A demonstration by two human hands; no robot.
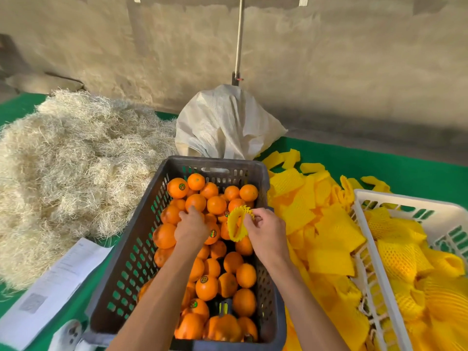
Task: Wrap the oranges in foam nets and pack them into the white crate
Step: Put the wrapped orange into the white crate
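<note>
**Reaching for the next orange, net at the ready**

Head view: at mid-frame a dark crate [141,239] holds loose oranges [216,205]. The left hand [191,228] reaches down into it, fingers curled over one orange [212,233] just below frame centre, apparently taking it; how firm that grip is I cannot tell, since the fingers are hidden behind the hand. The right hand [266,235] pinches a yellow foam net [238,224] just beside it, holding the mouth open toward the fruit, probably so the orange can slide straight in. A pile of spare nets [311,211] lies on the green tabletop [379,163] right of the crate, within easy reach. The white crate [367,239], at the right edge, already holds netted fruit. Straw [63,153] fills the upper left, with a white sack [222,122] behind the dark crate.
</note>
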